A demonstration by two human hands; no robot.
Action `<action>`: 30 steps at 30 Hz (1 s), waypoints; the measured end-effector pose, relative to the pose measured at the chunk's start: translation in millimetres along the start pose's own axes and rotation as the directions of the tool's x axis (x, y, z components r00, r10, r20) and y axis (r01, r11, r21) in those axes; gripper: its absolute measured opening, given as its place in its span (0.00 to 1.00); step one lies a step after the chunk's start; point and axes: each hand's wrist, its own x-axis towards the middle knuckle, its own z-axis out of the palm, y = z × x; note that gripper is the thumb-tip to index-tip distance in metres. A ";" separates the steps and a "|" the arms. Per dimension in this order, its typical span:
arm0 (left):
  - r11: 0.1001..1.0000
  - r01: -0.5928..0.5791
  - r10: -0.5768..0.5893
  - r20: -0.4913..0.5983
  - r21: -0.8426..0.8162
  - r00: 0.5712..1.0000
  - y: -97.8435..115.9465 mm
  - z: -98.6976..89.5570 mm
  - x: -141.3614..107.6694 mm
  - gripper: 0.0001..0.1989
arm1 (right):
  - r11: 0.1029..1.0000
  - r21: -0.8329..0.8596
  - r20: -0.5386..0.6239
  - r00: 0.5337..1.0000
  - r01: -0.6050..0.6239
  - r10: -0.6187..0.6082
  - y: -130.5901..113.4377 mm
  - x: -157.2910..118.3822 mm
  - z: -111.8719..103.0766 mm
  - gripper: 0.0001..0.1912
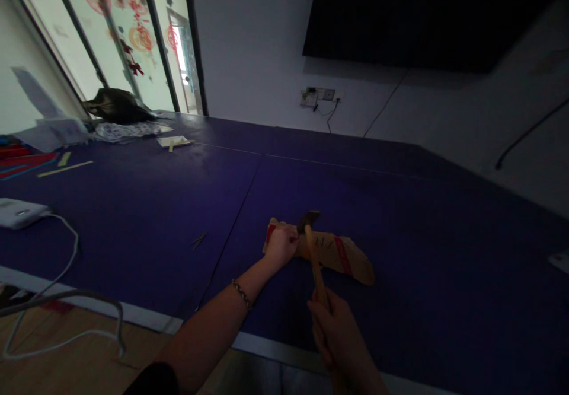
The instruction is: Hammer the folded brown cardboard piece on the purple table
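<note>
Well, the brown piece [355,263] lies flat on the blue table [146,205], near its front edge: long, gently curved and rounded at its right end, with a red band towards each end and small dark marks between them. The left hand [281,247] rests on it, fingers bent; I can't tell whether they pinch anything. The right hand [340,330] has its fingers wrapped round the wooden handle of a hammer [313,258], whose dark head sits close beside the left fingertips.
</note>
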 end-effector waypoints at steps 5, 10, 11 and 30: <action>1.000 -0.013 0.012 0.029 0.015 1.000 -0.5 -1.8 0.3 0.07 | 0.999 0.018 -0.017 0.999 -0.046 0.046 -0.4 0.3 3.1 0.10; 0.999 -0.029 0.028 0.053 0.026 0.998 -0.9 -4.2 0.8 0.07 | 0.971 0.229 0.047 0.997 -0.067 0.057 -2.5 -14.2 -2.8 0.14; 0.999 -0.035 0.033 0.062 0.027 0.998 -0.9 -4.6 1.0 0.07 | 0.958 0.282 0.028 0.998 -0.055 0.049 -0.7 -17.4 -6.0 0.15; 0.889 0.305 -0.266 -0.158 0.342 0.951 -17.8 -128.6 -51.2 0.04 | 0.530 0.847 0.030 1.000 -0.028 0.004 68.8 4.3 -75.2 0.12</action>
